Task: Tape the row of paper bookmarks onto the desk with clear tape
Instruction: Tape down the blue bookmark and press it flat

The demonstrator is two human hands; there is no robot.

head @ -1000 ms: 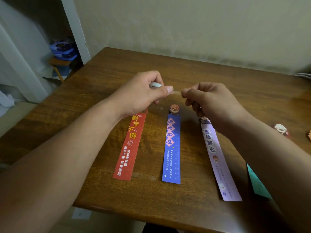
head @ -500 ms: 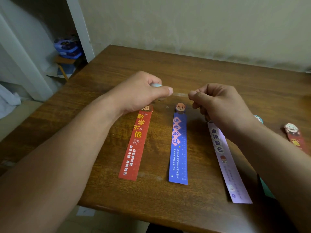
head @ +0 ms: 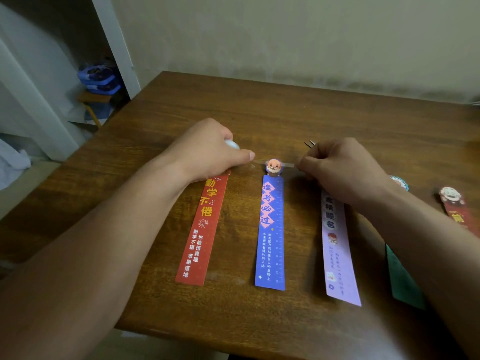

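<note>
Clear and thin, the tape strip [head: 287,165] runs between both hands, across the cartoon head on top of the blue bookmark [head: 271,229]. The left hand [head: 207,152] curls its fingers round a white tape roll [head: 232,144]. The right hand [head: 342,167] pinches the strip's end. A red bookmark [head: 202,229] and a purple bookmark [head: 337,250] lie on either side on the wooden desk [head: 259,113].

Glossy wooden desk [head: 285,113], paper bookmarks [head: 270,229]

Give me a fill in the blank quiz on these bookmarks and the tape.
The clear tape, stretched between the left hand and right hand, crosses the cartoon head of the ___ bookmark.
The ___ hand hides the top of the red bookmark.
The ___ hand hides the top of the lilac bookmark.
Missing: blue, left, right.
</note>
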